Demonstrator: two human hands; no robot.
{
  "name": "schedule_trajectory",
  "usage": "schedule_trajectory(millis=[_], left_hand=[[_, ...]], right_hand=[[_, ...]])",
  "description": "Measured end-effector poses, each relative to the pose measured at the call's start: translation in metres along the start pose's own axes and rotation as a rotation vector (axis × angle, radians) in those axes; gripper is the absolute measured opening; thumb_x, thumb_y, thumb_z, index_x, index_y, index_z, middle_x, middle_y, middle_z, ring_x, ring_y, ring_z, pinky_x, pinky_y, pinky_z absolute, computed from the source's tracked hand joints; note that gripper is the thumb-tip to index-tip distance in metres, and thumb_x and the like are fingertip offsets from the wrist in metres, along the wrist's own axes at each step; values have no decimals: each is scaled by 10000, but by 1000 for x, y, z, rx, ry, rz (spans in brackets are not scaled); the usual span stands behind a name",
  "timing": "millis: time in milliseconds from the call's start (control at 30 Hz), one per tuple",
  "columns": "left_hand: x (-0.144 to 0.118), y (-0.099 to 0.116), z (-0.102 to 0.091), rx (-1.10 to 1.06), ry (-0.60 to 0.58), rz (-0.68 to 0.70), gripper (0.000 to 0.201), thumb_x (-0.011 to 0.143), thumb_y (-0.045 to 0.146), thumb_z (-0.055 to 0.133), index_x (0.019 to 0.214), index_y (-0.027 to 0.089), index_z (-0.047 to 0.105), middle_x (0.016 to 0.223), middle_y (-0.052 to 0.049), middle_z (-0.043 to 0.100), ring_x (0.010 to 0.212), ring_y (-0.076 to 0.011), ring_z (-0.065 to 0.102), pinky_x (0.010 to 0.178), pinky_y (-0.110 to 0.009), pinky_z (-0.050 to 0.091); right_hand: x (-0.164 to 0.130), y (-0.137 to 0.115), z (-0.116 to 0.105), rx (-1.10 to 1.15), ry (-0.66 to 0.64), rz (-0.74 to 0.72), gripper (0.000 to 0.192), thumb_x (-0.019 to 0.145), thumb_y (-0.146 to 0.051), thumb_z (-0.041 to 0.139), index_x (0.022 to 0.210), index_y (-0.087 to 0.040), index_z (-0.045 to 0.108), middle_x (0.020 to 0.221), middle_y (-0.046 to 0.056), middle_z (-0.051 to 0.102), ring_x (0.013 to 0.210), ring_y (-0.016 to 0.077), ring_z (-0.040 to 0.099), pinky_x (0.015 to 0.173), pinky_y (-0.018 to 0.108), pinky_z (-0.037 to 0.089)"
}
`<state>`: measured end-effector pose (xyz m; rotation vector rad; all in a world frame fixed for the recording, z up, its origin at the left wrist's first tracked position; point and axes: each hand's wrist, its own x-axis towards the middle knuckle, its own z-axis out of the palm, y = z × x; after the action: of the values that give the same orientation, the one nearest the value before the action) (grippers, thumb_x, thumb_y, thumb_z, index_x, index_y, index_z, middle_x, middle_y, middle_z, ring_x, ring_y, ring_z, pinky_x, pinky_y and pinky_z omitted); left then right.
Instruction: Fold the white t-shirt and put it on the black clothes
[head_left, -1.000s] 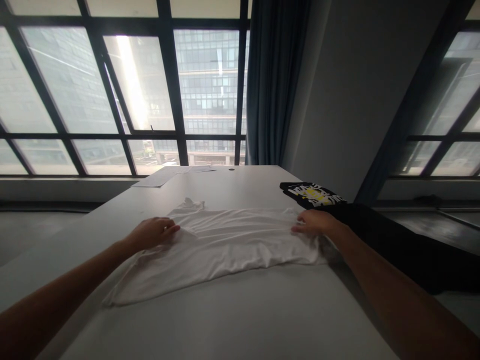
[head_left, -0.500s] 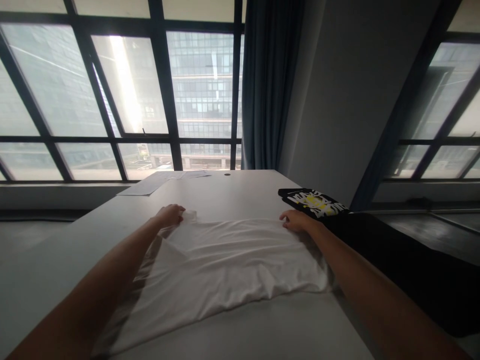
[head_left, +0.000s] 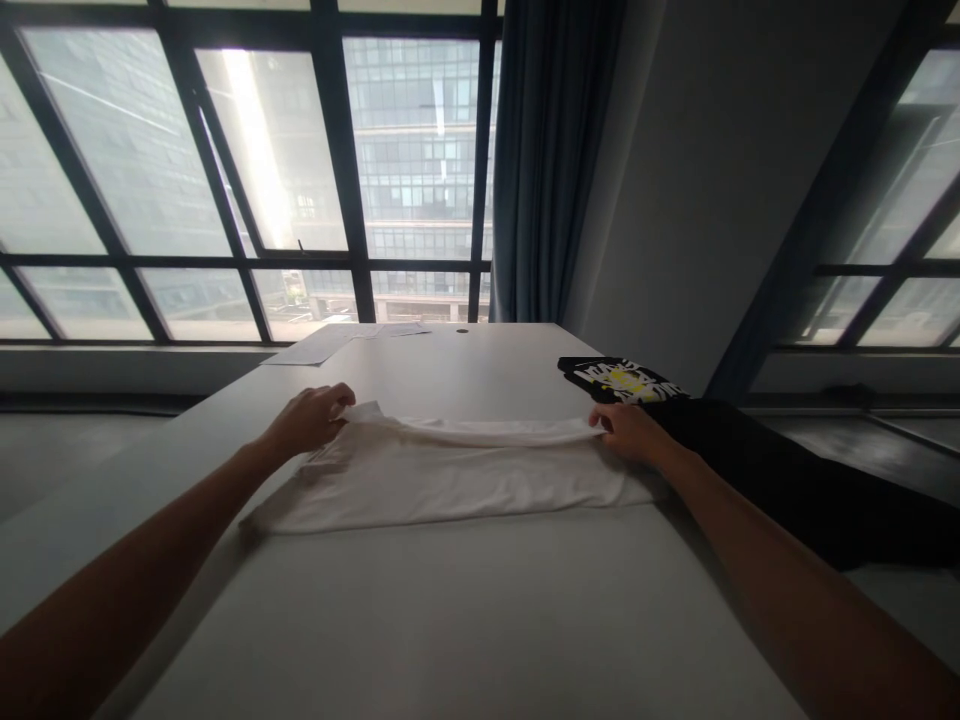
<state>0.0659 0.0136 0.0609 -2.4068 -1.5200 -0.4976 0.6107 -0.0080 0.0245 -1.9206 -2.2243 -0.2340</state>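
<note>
- White cloth (head_left: 450,490): lies across the middle of the worktop (head_left: 450,620), between the 2 hands, its long sides running left to right.
- Left hand (head_left: 306,420): its fingers are closed on the far left corner of the white cloth, where a small flap sticks out past them.
- Right hand (head_left: 628,432): its fingers pinch the far edge near the right end.
- Between the 2 grips, that edge forms a long, narrow band; whether it is clear of the layer below, I cannot tell.
- The near edge rests on the worktop, with shallow wrinkles above it.
- Black cloth (head_left: 795,480): at the right side, just beyond the right hand, with a white and yellow print on its far end.
- Papers (head_left: 307,348): flat at the far left, near the window (head_left: 274,150).
</note>
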Motion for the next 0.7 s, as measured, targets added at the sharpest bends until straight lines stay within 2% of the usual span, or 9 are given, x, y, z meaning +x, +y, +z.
schedule_trajectory(millis=[67, 167, 267, 333, 400, 467, 700], left_hand=[[-23, 3, 1, -91, -56, 33, 399, 694, 216, 536, 1074, 218, 658, 970, -52, 714, 861, -239, 655, 709, -313, 494], [-44, 5, -3, -219, -73, 105, 295, 695, 222, 518, 919, 200, 709, 936, -65, 699, 831, -222, 644, 698, -297, 490], [-52, 6, -15, -354, 6, 111, 203, 753, 295, 531, 824, 176, 680, 869, -65, 679, 736, -190, 616, 644, -274, 480], [-54, 7, -23, -426, 98, 97, 211, 795, 354, 545, 813, 169, 646, 854, -58, 666, 725, -181, 602, 645, -268, 477], [-57, 7, -27, -477, 134, 101, 261, 831, 418, 550, 799, 169, 623, 841, -52, 655, 727, -178, 596, 658, -270, 475], [-59, 8, -27, -526, 61, 123, 307, 851, 466, 551, 798, 171, 616, 843, -48, 658, 734, -180, 603, 664, -269, 478], [-67, 6, -24, -581, -440, 122, 385, 799, 567, 632, 847, 192, 701, 929, -54, 717, 865, -217, 654, 799, -298, 523]], right_hand=[[-11, 2, 2, 33, -37, -11, 278, 640, -66, 556, 853, -188, 686, 800, 21, 679, 743, 165, 595, 683, 241, 383], [-17, 3, 4, 91, -15, -26, 221, 634, -63, 559, 782, -178, 676, 888, 43, 697, 805, 170, 612, 710, 228, 402], [-16, 7, 4, 166, 77, 19, 194, 675, -88, 563, 809, -181, 668, 911, 52, 707, 829, 172, 623, 745, 222, 422], [-15, 11, 4, 201, 157, 54, 220, 685, -87, 546, 841, -183, 669, 920, 55, 708, 838, 170, 627, 765, 219, 430], [-14, 14, 6, 229, 184, 63, 254, 667, -74, 531, 849, -177, 674, 924, 59, 706, 831, 168, 629, 768, 217, 438], [-15, 16, 8, 253, 143, 42, 280, 636, -62, 524, 840, -170, 683, 913, 59, 703, 824, 170, 629, 760, 216, 445], [-19, 15, 12, 280, -23, 25, 339, 577, -25, 526, 828, -174, 698, 891, 44, 701, 840, 169, 628, 753, 202, 444]])
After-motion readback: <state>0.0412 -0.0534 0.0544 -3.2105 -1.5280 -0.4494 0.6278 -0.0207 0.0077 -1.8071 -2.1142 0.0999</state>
